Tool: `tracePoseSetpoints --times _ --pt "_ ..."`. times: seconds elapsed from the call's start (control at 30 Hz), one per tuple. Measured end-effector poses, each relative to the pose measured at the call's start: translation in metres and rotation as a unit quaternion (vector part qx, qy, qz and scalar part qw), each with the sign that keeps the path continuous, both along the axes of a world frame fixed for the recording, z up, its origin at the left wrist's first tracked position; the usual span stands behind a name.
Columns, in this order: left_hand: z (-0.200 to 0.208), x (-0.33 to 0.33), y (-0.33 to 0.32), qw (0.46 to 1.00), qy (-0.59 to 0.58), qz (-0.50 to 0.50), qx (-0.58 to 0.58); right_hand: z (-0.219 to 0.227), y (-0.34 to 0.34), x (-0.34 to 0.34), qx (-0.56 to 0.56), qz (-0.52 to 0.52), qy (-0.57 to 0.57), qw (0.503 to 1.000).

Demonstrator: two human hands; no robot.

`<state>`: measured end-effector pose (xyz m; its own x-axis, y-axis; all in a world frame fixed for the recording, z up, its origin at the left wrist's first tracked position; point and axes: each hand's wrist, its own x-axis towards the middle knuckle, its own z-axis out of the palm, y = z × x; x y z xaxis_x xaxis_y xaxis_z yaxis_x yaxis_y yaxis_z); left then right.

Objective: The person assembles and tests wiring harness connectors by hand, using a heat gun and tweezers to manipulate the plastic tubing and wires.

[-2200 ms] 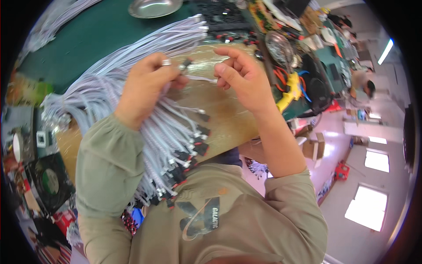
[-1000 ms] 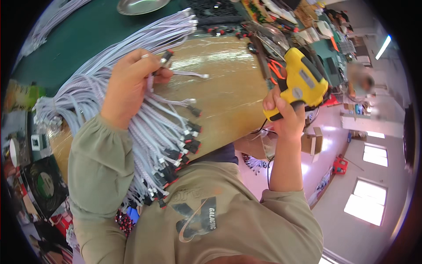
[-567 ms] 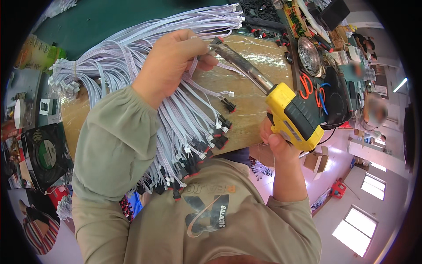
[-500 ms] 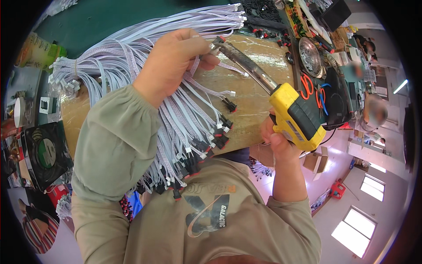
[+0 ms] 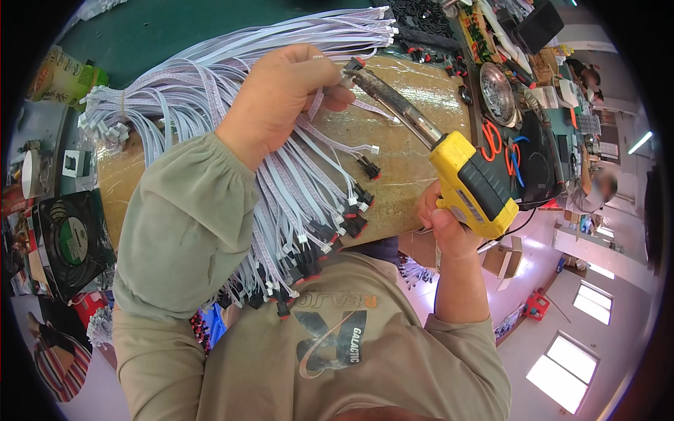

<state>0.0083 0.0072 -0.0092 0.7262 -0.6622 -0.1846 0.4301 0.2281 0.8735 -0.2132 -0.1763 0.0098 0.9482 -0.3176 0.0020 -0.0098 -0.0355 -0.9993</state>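
My left hand [image 5: 281, 91] is closed in a pinch on the end of a white ribbon cable, with a small black-and-red connector [image 5: 354, 64] poking out past the fingertips. In my right hand [image 5: 449, 228] is a corded yellow-and-black gun-shaped tool [image 5: 474, 184]. Its long metal barrel points up and left, and the darkened tip meets or nearly meets the connector; exact contact is hard to see. Under my left hand lies a thick bundle of white ribbon cables [image 5: 281, 193], many ending in black-and-red connectors toward my body.
The cables lie on a tape-covered brown board [image 5: 414, 98] on a green table [image 5: 140, 31]. To the right are orange-handled scissors [image 5: 490, 139], blue-handled pliers [image 5: 517, 161] and a metal bowl [image 5: 497, 95]. A black fan [image 5: 72, 242] stands at left. Other people are in the background.
Both hands stay almost in place. The tool's body has shifted very slightly left, and the connector at its tip has moved a touch to the right.
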Motion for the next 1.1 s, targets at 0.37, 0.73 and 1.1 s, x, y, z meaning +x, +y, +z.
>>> tracePoseSetpoints --times 0.37,0.73,1.1 --pt "-0.003 0.000 0.000 1.000 -0.004 0.004 -0.001 0.002 0.001 -0.003 0.042 0.013 -0.009 0.999" --pt "0.001 -0.001 0.001 0.999 0.016 0.001 -0.036 -0.008 -0.003 -0.007 0.011 -0.001 0.011 1.000" --pt "-0.002 0.000 0.000 0.999 0.016 0.006 -0.051 -0.013 -0.003 -0.006 -0.075 0.005 -0.007 0.997"
